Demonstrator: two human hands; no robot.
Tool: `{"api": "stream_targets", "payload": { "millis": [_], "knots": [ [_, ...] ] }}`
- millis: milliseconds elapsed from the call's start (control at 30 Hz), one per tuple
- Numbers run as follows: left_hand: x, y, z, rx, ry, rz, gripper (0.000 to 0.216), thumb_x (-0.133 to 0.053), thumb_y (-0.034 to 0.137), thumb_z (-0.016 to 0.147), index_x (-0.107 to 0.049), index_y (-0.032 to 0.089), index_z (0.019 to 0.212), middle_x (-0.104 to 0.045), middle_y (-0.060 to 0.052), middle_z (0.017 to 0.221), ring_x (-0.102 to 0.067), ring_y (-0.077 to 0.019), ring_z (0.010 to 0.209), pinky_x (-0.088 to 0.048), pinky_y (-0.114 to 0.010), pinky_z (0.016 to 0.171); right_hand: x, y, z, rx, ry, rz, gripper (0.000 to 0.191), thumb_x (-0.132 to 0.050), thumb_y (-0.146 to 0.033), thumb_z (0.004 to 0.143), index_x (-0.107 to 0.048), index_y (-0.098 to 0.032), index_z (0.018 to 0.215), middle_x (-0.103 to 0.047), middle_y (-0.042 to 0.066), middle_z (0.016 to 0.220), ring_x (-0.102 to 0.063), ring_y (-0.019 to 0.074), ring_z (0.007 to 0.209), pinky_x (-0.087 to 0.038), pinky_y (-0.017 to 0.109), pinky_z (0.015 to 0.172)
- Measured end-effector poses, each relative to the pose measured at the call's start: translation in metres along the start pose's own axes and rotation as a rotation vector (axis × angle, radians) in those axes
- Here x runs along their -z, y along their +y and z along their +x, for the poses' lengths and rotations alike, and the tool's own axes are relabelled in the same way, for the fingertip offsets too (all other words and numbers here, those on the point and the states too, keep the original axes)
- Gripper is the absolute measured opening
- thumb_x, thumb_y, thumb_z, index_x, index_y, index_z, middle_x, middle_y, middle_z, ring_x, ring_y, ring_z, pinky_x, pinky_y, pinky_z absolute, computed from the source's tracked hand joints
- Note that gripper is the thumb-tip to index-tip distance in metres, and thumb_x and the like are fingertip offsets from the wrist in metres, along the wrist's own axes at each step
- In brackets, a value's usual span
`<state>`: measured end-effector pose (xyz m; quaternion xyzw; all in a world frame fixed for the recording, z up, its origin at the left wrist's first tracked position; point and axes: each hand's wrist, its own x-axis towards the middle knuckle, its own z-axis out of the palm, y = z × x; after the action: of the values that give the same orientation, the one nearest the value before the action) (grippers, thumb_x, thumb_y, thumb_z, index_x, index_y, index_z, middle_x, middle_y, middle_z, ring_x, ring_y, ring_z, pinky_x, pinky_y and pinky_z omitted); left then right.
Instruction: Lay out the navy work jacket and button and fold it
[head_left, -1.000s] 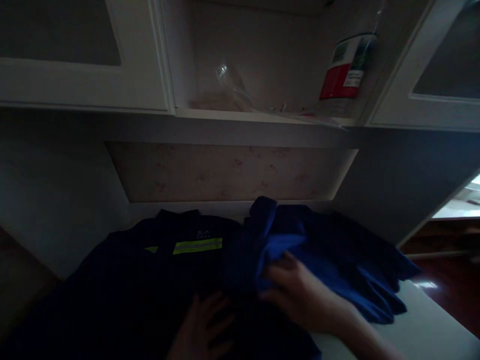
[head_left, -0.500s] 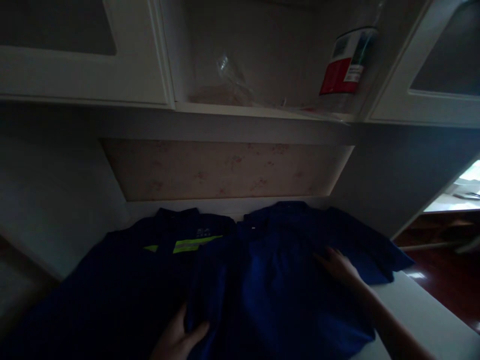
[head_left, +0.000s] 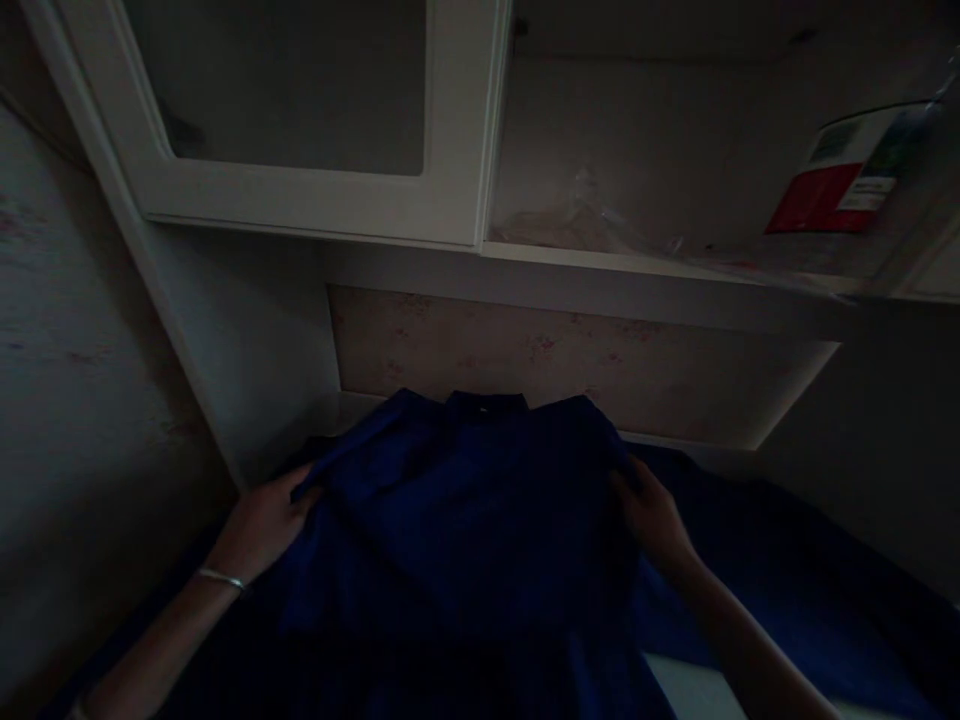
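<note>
Your left hand [head_left: 262,525] grips the left shoulder edge of the dark blue collared cloth shirt [head_left: 465,520], and your right hand [head_left: 652,510] pinches its right shoulder edge. The shirt lies spread on the table below the white glass-fronted wall cabinet [head_left: 300,190], collar toward the wall.

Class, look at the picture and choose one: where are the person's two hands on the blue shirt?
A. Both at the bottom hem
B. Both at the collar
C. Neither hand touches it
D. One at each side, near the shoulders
D: the left hand grips the blue shirt at its left edge and the right hand at its right edge, with the collar between them, untouched.
</note>
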<state>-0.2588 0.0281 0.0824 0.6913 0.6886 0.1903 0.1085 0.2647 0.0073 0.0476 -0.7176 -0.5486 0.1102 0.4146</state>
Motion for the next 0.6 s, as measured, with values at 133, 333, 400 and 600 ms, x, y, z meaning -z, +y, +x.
{"api": "stream_targets", "payload": {
  "millis": [133, 333, 400, 600],
  "knots": [
    [0.003, -0.065, 0.024, 0.074, 0.042, 0.115, 0.06, -0.037, 0.039, 0.082, -0.053, 0.007, 0.13, -0.06, -0.023, 0.129, -0.058, -0.0391, 0.116, -0.04, -0.055, 0.101, -0.083, -0.04, -0.009, 0.12, -0.2, -0.043, 0.049, -0.038, -0.023, 0.087, -0.052, -0.016, 0.134, -0.065, 0.013, 0.121, -0.062, 0.0233, 0.111, -0.047, 0.037, 0.097],
    [-0.069, -0.104, 0.001, 0.096, -0.021, 0.052, 0.084, -0.042, 0.056, 0.073, -0.046, -0.002, 0.133, -0.056, -0.023, 0.134, -0.054, -0.0307, 0.124, -0.039, -0.04, 0.108, -0.12, -0.07, -0.049, 0.302, -0.257, -0.112, 0.043, -0.042, -0.013, 0.082, -0.067, -0.024, 0.115, -0.041, 0.011, 0.148, -0.033, 0.0294, 0.139, -0.008, 0.056, 0.116],
    [-0.085, -0.109, -0.004, 0.148, 0.043, 0.044, 0.091, -0.037, 0.059, 0.074, -0.036, -0.007, 0.137, -0.051, -0.029, 0.134, -0.052, -0.0354, 0.125, -0.04, -0.046, 0.107, -0.106, -0.08, -0.064, 0.366, -0.445, 0.025, 0.038, -0.041, -0.015, 0.081, -0.068, -0.022, 0.106, -0.05, 0.01, 0.141, -0.038, 0.027, 0.135, -0.008, 0.055, 0.116],
    [-0.078, -0.118, 0.008, 0.121, 0.203, 0.019, 0.095, -0.044, 0.063, 0.077, -0.014, 0.01, 0.149, -0.027, -0.027, 0.147, -0.042, -0.0411, 0.132, -0.04, -0.055, 0.104, -0.05, -0.066, -0.125, 0.067, -0.977, 0.682, 0.03, -0.041, -0.031, 0.075, -0.067, -0.017, 0.077, -0.071, 0.009, 0.081, -0.066, 0.0241, 0.085, -0.048, 0.041, 0.087]
  ]
}}
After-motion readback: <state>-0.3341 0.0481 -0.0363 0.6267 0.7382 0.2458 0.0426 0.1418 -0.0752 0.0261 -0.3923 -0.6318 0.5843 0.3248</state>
